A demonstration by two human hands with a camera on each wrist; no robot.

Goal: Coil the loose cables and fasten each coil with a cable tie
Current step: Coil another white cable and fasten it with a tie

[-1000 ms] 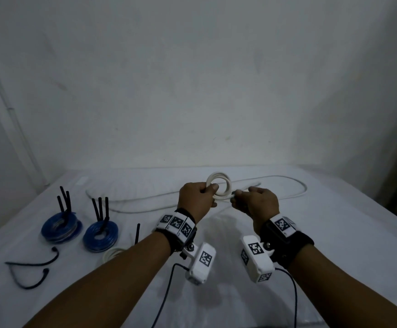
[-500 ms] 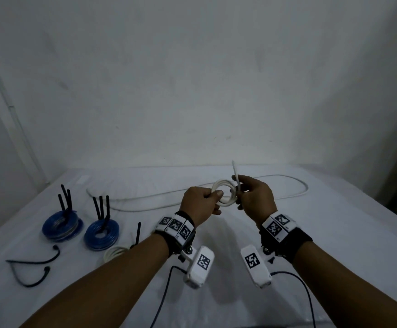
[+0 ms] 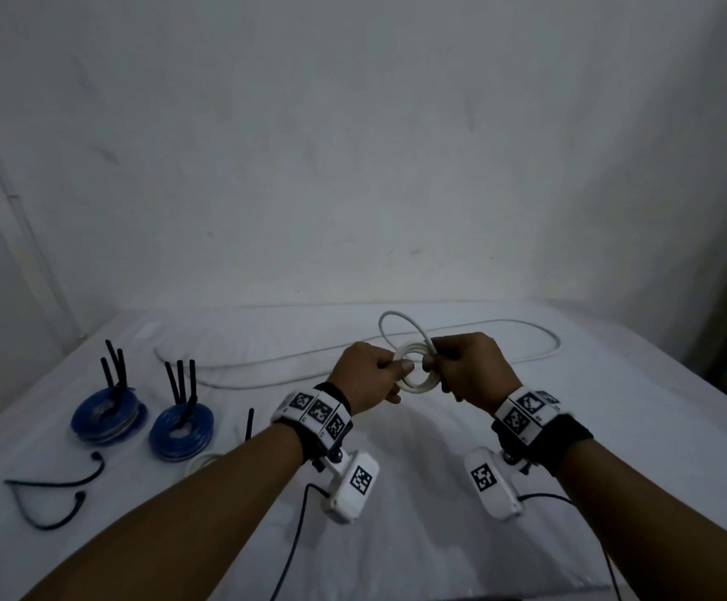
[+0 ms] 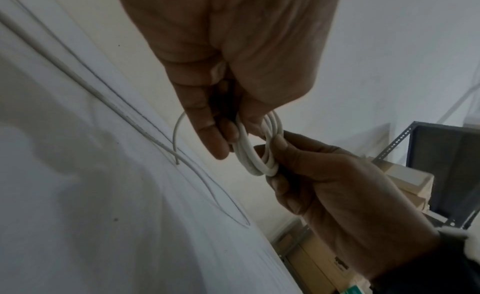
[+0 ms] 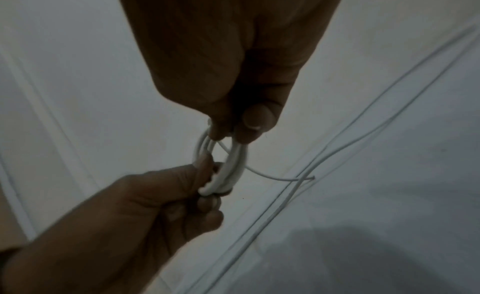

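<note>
Small white round cable coil [image 3: 416, 371] held above desk [image 3: 439, 492], pinched from both sides: left hand [image 3: 368, 377], right hand [image 3: 470, 368]. Loose white cable [image 3: 483, 329] trails behind. Far left: two blue coils [image 3: 144, 420] with black ties; loose black ties [image 3: 49, 492] nearby.

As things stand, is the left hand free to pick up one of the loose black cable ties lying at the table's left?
Probably not yet: the left hand grips the white cable coil; the black cable ties lie unobstructed.
</note>
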